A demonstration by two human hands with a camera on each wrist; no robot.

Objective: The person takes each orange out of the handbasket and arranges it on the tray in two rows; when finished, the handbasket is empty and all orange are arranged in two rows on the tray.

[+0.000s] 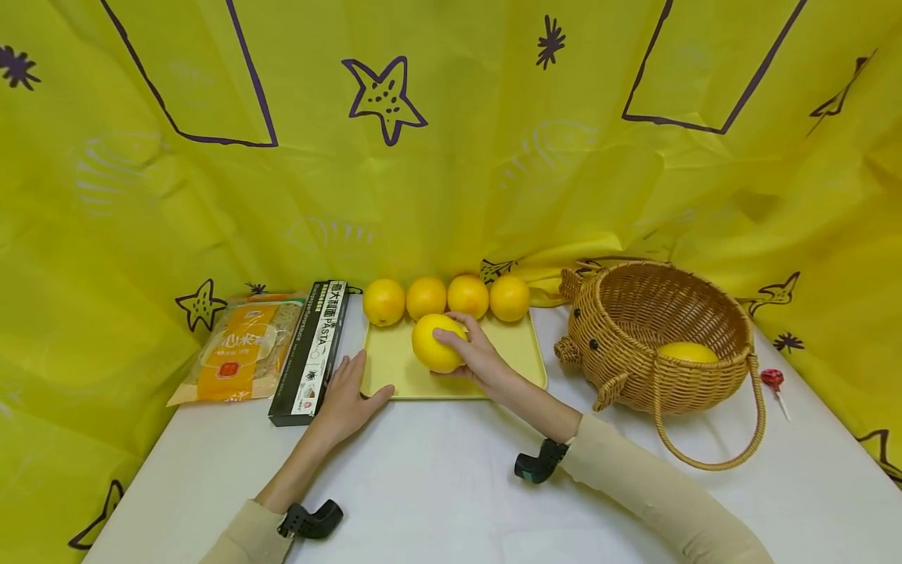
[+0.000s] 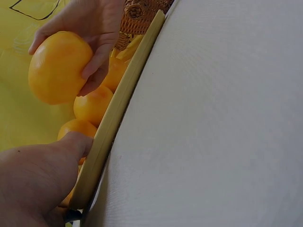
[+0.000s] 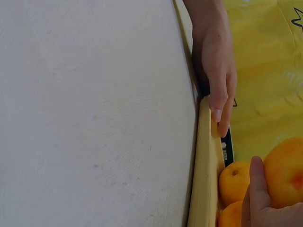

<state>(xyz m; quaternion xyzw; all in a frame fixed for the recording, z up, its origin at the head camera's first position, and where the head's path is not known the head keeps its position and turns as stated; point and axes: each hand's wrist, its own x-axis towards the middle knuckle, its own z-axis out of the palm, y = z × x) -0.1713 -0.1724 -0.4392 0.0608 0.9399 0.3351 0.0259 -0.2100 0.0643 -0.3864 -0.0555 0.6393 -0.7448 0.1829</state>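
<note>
My right hand grips a large orange above the pale yellow tray. Its thumb lies across the near side, with fingers round the far side. Behind it, several oranges stand in a row along the tray's back edge. At the tray's front left corner rests my left hand, fingers extended and thumb at the rim. In the left wrist view the held orange hangs higher than the row. The right wrist view shows the left thumb on the tray's edge.
Left of the tray lie a black-and-white pasta box and an orange-labelled food packet. On the right, a wicker pig-shaped basket holds a yellow fruit, its handle hanging forward. A red lollipop lies beyond it. Yellow cloth hangs behind.
</note>
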